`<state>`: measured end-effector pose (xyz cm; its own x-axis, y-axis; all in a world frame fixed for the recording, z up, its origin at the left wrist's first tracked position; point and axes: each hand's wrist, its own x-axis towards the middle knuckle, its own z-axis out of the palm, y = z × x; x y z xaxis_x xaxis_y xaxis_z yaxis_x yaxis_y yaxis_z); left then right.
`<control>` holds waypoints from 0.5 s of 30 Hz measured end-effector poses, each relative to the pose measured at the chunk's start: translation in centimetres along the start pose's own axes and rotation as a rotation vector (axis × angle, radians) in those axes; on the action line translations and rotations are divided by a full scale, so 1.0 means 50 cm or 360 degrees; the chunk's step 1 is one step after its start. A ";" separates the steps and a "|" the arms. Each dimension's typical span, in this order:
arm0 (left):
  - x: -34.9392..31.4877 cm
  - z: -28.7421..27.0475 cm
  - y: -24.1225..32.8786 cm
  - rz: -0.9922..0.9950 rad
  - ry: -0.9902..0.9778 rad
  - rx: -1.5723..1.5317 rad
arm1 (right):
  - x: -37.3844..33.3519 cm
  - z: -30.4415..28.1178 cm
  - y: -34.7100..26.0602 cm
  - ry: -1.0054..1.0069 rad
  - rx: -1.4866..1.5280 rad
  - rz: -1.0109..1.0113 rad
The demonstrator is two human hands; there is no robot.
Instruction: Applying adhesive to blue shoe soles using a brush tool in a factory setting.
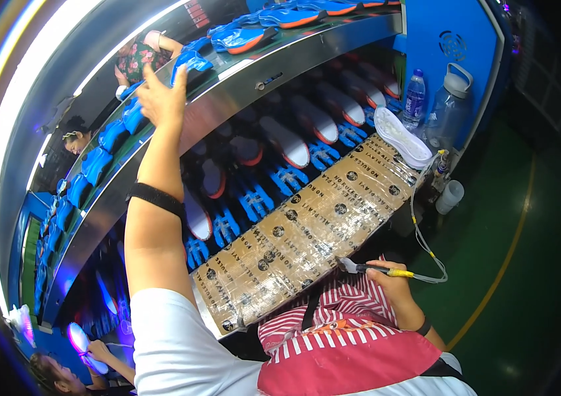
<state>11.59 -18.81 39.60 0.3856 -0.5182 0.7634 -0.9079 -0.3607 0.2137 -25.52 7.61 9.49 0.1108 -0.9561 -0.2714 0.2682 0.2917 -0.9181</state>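
My left hand (161, 99) is raised over the upper conveyor, fingers spread, with nothing seen in it. Right beside its fingertips is a blue shoe-shaped piece (193, 58); whether they touch, I cannot tell. My right hand (391, 282) is low at the front of the board, closed around a glue brush (353, 266) with a dark handle, pale bristles and a yellow fitting. A thin clear tube (435, 277) runs from that brush up to the board's right end. A white shoe sole (402, 137) lies tilted at the far right end of the taped cardboard worktop (307, 228).
More blue pieces with orange undersides (241, 41) line the curved conveyor. Below it, soles (283, 142) stand in a row above blue holders (290, 178). A water bottle (415, 99), a large jug (450, 109) and a white cup (450, 196) are at right. Co-workers (56, 376) are at left.
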 end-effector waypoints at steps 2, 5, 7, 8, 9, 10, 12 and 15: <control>0.020 -0.005 -0.042 0.0111 0.0391 0.0100 | -0.003 -0.008 0.000 0.0005 0.0060 -0.0001; 0.074 -0.029 -0.186 0.0061 -0.0059 0.0548 | -0.014 -0.015 -0.012 -0.0005 -0.0104 0.0036; 0.076 -0.048 -0.211 0.0160 -0.0278 0.0372 | -0.013 -0.018 -0.009 -0.0015 -0.0045 0.0047; 0.070 -0.055 -0.212 0.0157 -0.0273 0.0380 | -0.011 -0.017 -0.003 -0.0025 -0.0044 0.0047; 0.066 -0.064 -0.213 0.0292 -0.0144 0.0247 | -0.008 -0.016 0.005 -0.0036 -0.0019 0.0010; 0.061 -0.073 -0.217 0.0426 -0.0013 0.0116 | -0.005 -0.013 0.008 -0.0050 0.0006 -0.0027; 0.005 -0.118 -0.193 0.0583 0.0466 -0.0421 | -0.003 -0.006 0.004 -0.0074 0.0003 -0.0010; -0.090 -0.159 -0.173 0.0349 0.1024 -0.1385 | 0.001 0.001 0.006 -0.0076 -0.0028 0.0023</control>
<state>16.41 -7.19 39.16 0.2737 0.0871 0.9579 -0.8492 0.4894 0.1981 -25.37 7.67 9.20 0.1604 -0.9492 -0.2708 0.2494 0.3045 -0.9193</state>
